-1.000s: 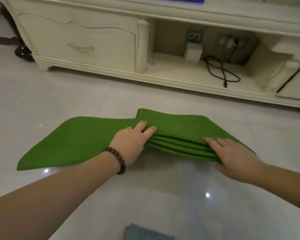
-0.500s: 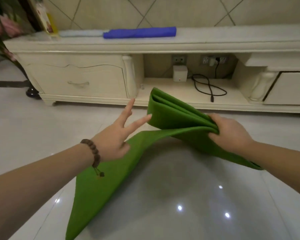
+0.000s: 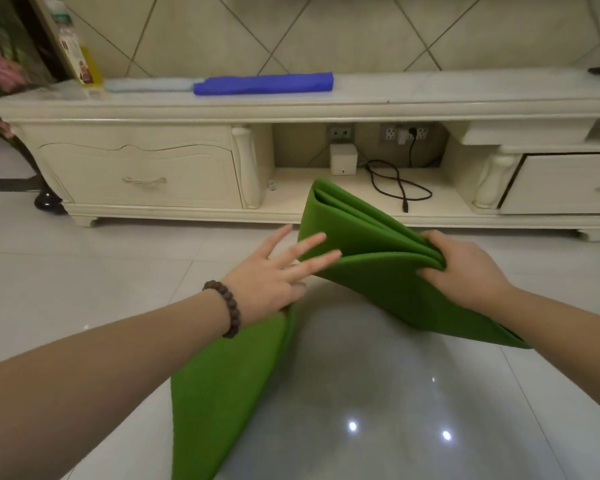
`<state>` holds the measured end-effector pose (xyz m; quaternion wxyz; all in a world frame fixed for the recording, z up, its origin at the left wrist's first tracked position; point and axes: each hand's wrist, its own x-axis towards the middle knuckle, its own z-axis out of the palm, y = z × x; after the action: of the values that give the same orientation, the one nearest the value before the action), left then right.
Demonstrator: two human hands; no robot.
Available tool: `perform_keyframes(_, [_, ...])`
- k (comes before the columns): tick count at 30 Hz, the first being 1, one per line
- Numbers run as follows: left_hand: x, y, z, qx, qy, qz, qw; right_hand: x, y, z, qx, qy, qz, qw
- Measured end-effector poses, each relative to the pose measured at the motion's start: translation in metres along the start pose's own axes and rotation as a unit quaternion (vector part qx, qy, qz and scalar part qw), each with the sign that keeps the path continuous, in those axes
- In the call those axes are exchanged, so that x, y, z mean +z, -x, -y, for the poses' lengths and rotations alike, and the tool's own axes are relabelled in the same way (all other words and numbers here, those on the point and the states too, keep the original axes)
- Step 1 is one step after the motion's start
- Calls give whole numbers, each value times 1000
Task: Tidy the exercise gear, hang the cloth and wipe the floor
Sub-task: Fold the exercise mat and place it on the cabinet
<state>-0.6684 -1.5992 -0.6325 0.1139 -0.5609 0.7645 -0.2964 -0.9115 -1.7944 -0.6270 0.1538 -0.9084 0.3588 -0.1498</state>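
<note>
1. You're gripping the green mat [image 3: 371, 271] with your right hand [image 3: 465, 268], fingers curled round the stacked folds at their near end, so the layers are staying pinched together and fanning open only at the far end.
2. Your left hand [image 3: 274, 275] is spread wide, fingers straight, fingertips [image 3: 321, 239] just meeting the folded bundle's left edge. It's holding nothing, and looks placed to steady or press the next fold flat.
3. The mat is sitting lifted off the tiled floor [image 3: 84, 271] in front of the cream cabinet [image 3: 139, 168]. The folded part is tilting up, while the loose tail is draping down beneath your left wrist towards the bottom of the view.
4. That hanging tail is telling you the folding isn't finished; I'd judge one or more folds are remaining.
5. Whether the tail's end is touching the floor, I can't tell, since it's running out of view.
6. On the cabinet top a blue roll [image 3: 264, 84] is lying beside a pale cloth [image 3: 146, 85], perhaps gear already tidied.
7. Watch the layers slipping apart if your right-hand grip is loosening.
</note>
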Motion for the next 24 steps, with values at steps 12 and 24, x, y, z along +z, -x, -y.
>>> perform_keyframes(12, [-68, -33, 59, -280, 116, -259, 917, -71, -13, 36, -107, 79, -98, 986])
perform_keyframes(24, [-39, -46, 10, -188, 156, 141, 959, -25, 20, 17, -132, 122, 180, 967])
